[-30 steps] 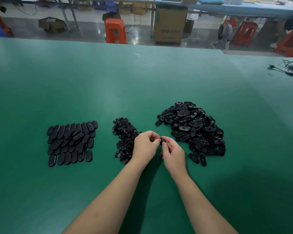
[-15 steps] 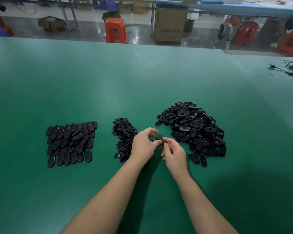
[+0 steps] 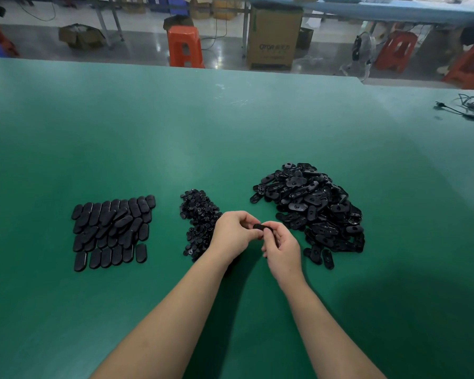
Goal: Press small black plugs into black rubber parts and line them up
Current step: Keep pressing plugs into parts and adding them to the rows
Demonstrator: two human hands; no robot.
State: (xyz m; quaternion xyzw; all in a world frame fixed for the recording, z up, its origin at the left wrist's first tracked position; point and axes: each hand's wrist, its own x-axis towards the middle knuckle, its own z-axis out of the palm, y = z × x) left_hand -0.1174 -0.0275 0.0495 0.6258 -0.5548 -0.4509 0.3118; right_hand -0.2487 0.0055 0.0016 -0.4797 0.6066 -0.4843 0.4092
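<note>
One oval black rubber part (image 3: 263, 228) is held between my two hands just above the green table (image 3: 230, 138). My left hand (image 3: 234, 235) pinches its left end and my right hand (image 3: 282, 247) grips its right end with curled fingers. Any plug in it is hidden by my fingers. A small heap of black plugs (image 3: 199, 220) lies left of my hands. A big loose pile of rubber parts (image 3: 312, 206) lies to the right. Rows of lined-up rubber parts (image 3: 111, 231) lie further left.
Black cables (image 3: 471, 108) lie at the table's far right edge. Beyond the far edge stand an orange stool (image 3: 185, 46), a cardboard box (image 3: 274, 36) and more red stools (image 3: 397, 50) on the floor.
The rubber part has turned and shows more between my fingers. My left thumb and fingers have shifted on its left end. Both hands stay in the same spot.
</note>
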